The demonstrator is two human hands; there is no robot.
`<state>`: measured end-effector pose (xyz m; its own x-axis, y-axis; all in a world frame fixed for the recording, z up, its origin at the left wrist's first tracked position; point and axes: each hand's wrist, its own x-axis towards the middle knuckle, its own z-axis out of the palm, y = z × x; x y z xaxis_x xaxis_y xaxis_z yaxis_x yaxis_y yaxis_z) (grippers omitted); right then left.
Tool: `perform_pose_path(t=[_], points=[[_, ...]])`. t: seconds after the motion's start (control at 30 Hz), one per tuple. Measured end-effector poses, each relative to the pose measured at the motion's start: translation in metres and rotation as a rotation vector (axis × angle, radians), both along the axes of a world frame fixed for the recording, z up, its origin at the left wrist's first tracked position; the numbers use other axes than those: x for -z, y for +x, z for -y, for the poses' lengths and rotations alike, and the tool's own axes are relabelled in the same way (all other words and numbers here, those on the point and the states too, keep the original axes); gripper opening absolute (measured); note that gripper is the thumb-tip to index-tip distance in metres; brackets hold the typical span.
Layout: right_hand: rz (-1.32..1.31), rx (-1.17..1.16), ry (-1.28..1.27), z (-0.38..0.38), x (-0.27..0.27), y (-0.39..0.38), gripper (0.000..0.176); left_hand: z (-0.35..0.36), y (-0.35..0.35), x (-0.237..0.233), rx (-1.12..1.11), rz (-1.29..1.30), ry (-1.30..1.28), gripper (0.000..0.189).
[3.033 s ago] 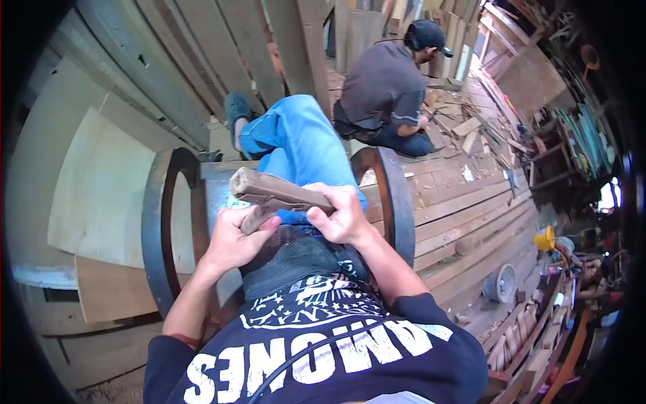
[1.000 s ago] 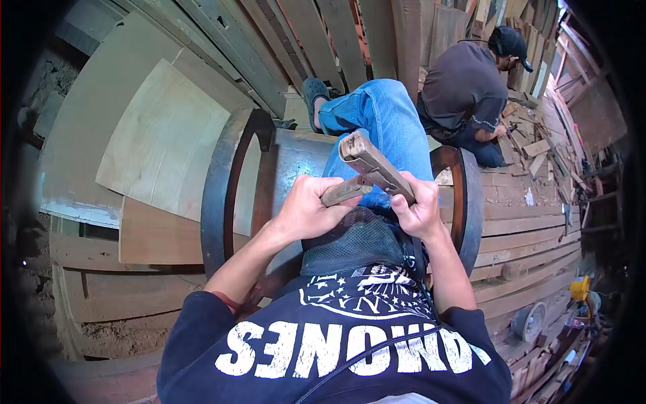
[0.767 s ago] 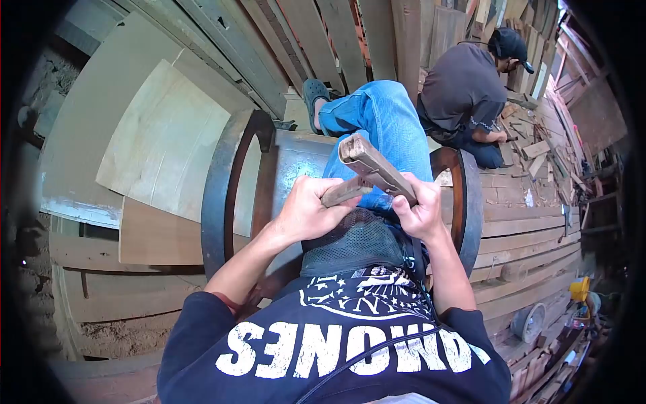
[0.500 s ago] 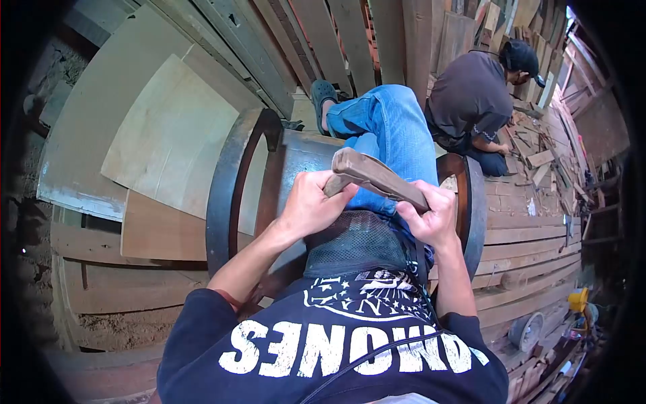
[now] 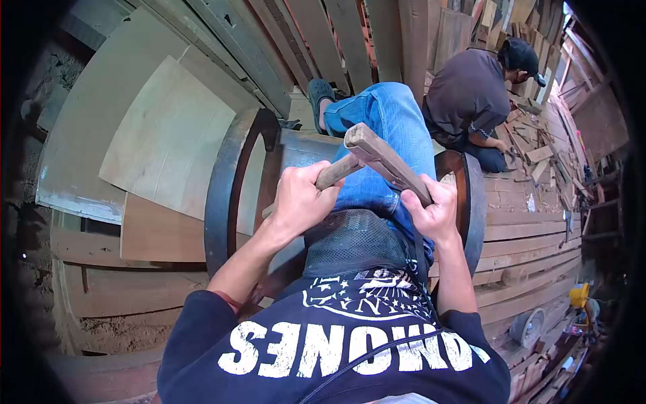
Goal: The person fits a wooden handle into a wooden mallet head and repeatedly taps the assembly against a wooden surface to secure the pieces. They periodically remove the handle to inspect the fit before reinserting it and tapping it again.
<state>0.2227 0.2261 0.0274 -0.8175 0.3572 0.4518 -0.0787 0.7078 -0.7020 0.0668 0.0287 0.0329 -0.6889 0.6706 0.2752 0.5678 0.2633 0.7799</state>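
I sit on a dark wooden chair frame [image 5: 222, 188] with curved arms, one jeans leg [image 5: 387, 128] stretched ahead. My right hand [image 5: 434, 212] grips the near end of a short squared block of wood [image 5: 387, 161], held up at an angle over my lap. My left hand [image 5: 299, 198] is closed around a thin wooden handle [image 5: 336, 174] pressed against the underside of the block near its far end. Whatever is at the handle's tip is hidden behind the block.
Another person [image 5: 471, 94] in a dark shirt and cap crouches ahead on the right among wood offcuts. Pale plywood sheets [image 5: 161, 141] and planks lean on the left. A plank floor [image 5: 525, 229] runs right, with a yellow container [image 5: 579, 295] and a round metal object [image 5: 528, 323].
The view swung left between the oldest frame and now. Both hands kept their grip; the block tilted flatter half a second ago, then rose steeper, and my left hand with the handle slid along it.
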Motion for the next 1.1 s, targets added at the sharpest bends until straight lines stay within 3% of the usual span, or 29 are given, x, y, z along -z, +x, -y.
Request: perform_pose_path(t=[0.23, 0.37, 0.57, 0.67, 0.77, 0.83, 0.97, 1.1], points=[[-0.001, 0.082, 0.019, -0.001, 0.002, -0.001, 0.034, 0.000, 0.000, 0.000, -0.010, -0.054, -0.010, 0.010], [-0.085, -0.003, 0.007, -0.003, -0.002, 0.000, 0.035, 0.000, 0.001, -0.001, -0.010, -0.034, -0.025, 0.011], [0.030, 0.103, 0.042, -0.004, 0.002, -0.001, 0.036, -0.001, 0.001, -0.001, 0.000, -0.046, -0.012, 0.012], [-0.051, -0.005, -0.023, -0.006, 0.000, 0.000, 0.036, -0.001, 0.001, 0.002, 0.007, -0.050, -0.007, 0.012], [0.015, 0.001, 0.086, -0.004, 0.000, -0.002, 0.033, 0.002, 0.001, -0.002, 0.016, -0.053, -0.013, 0.011], [0.024, 0.088, 0.077, -0.004, 0.003, -0.003, 0.031, -0.001, 0.001, 0.003, 0.034, -0.055, 0.047, 0.007], [-0.057, 0.015, -0.100, -0.010, 0.007, 0.000, 0.030, -0.003, 0.004, -0.001, 0.045, 0.005, 0.057, 0.010], [-0.049, 0.074, 0.034, -0.006, 0.013, -0.003, 0.039, -0.002, 0.004, -0.003, 0.038, -0.003, -0.012, 0.008]])
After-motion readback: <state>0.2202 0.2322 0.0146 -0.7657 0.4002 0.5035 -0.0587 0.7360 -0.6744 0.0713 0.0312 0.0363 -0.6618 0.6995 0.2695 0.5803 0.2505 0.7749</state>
